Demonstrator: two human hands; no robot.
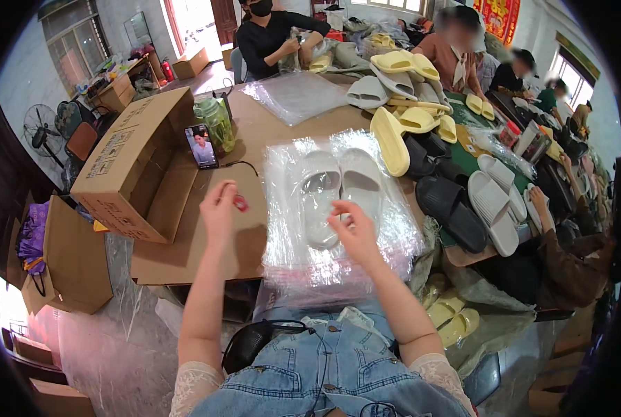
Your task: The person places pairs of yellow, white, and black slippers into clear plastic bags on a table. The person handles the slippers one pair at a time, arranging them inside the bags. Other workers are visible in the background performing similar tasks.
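In front of me a pair of pale grey slide slippers (pixel 361 178) lies side by side on a stack of clear plastic bags (pixel 283 236); glare hides whether they are inside the top bag. My left hand (pixel 219 203) is raised left of the stack, its fingers closed on a small red object (pixel 240 202) whose kind I cannot make out. Above the near part of the slippers is my right hand (pixel 354 233), thumb and forefinger bent and apart, nothing visible between them.
An open cardboard box (pixel 126 163), a lit phone (pixel 200 146) and a green-tinted jar (pixel 214 125) stand at left. Yellow slippers (pixel 390 139), black slippers (pixel 452 213) and grey slippers (pixel 493 208) are piled at right. More clear film (pixel 293 96) lies farther back. Several people work around the table.
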